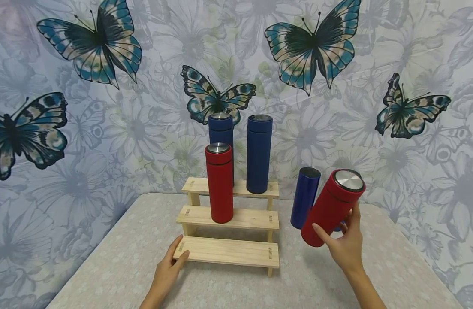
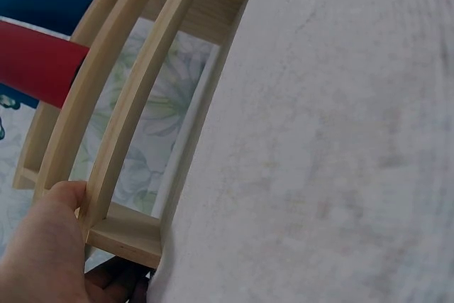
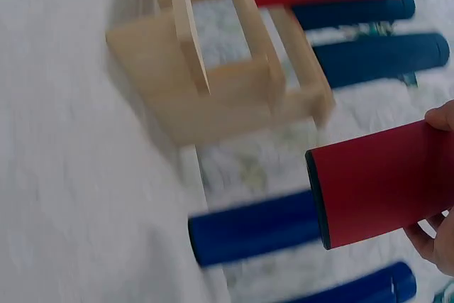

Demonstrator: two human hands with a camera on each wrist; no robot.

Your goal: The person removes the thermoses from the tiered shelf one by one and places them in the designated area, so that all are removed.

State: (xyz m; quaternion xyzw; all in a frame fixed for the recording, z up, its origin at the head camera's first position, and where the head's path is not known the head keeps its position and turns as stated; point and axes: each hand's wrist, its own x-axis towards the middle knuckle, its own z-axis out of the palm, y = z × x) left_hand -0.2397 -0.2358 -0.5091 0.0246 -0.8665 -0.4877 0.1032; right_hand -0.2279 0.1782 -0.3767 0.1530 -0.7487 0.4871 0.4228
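Note:
My right hand (image 1: 346, 244) grips a red thermos flask (image 1: 330, 206) with a silver lid, tilted in the air at the right; its base shows in the right wrist view (image 3: 386, 182). With thumb on top, my left hand (image 1: 168, 268) holds the left end of the lowest step of a three-tier wooden shelf (image 1: 228, 251). Another red flask (image 1: 220, 189) stands upright on the middle step. Two dark blue flasks, one at the left (image 1: 221, 128) partly hidden behind the red one and one at the right (image 1: 259, 154), stand on the top step.
A glossy blue flask (image 1: 305, 197) stands on the table right of the shelf. A further blue flask (image 3: 369, 285) is mostly hidden behind the held one in the head view. The cloth-covered table (image 1: 116, 257) ends at a wall (image 1: 151, 141) with butterfly print.

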